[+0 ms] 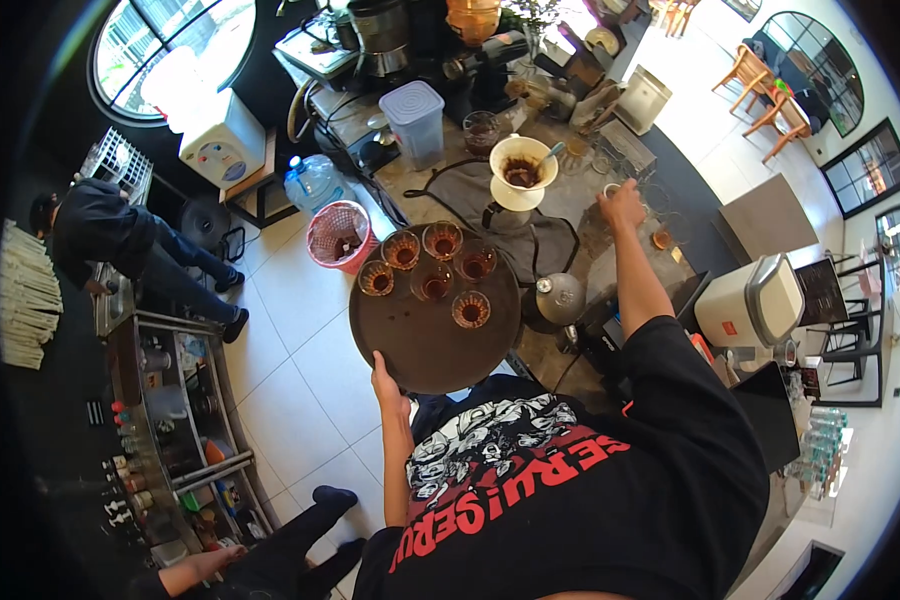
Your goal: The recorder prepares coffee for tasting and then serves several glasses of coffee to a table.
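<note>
My left hand (pixel 390 391) grips the near edge of a round dark brown serving tray (pixel 412 349). Several small glasses stand grouped on the tray's far half, among them a front glass (pixel 471 310) and a left glass (pixel 376 279); each has some dark reddish-brown liquid in it. Out over the counter (pixel 607 259), my right hand (pixel 624 206) has its fingers around a small glass (pixel 610 190), mostly hidden by the hand. Just right of that hand are clear glasses, and a small glass with amber liquid (pixel 661 239) stands nearer me.
A white ceramic dripper (pixel 523 169) with wet grounds and a spoon stands beyond the tray. Near the tray's right edge is a metal gooseneck kettle (pixel 561 298). A pink waste basket (pixel 340 234) is left. One person (pixel 120 225) bends over a sink; another person's legs (pixel 307 525) show lower left.
</note>
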`<state>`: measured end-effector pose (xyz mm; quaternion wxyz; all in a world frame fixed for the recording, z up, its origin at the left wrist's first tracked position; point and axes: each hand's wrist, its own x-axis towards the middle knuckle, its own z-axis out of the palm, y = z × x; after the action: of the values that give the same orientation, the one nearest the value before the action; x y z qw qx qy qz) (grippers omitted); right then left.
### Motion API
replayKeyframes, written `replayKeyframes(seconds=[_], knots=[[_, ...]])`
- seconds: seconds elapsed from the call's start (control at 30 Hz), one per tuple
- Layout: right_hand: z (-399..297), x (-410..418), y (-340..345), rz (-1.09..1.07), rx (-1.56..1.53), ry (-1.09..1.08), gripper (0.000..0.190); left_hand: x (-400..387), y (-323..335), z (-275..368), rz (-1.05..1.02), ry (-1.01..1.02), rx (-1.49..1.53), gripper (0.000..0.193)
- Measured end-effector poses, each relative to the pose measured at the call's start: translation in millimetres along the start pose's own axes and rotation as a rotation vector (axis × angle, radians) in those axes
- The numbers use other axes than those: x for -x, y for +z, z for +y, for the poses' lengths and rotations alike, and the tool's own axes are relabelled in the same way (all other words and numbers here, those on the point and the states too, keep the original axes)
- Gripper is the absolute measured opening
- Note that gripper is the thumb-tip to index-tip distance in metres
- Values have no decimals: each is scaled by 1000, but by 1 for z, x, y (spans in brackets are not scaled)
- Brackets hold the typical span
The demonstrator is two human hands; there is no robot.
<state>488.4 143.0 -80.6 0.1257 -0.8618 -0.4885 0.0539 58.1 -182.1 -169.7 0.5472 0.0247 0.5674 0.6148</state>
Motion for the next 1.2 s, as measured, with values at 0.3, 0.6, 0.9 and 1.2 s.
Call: replayKeyframes(seconds=[0.3,0.6,0.9,1.2], knots=[[3,23,-17,84,58,-68,64,9,7,6,45,-20,17,62],[-47,132,-107,172,-91,-364,48,8,7,7,56,-18,24,46],[-112,284,-110,-62,-431,-835,50,-14,-13,20,-60,-96,-63,31],[-145,368,-23,-248,-393,-987,49,-48,-38,42,-387,-268,-328,22]])
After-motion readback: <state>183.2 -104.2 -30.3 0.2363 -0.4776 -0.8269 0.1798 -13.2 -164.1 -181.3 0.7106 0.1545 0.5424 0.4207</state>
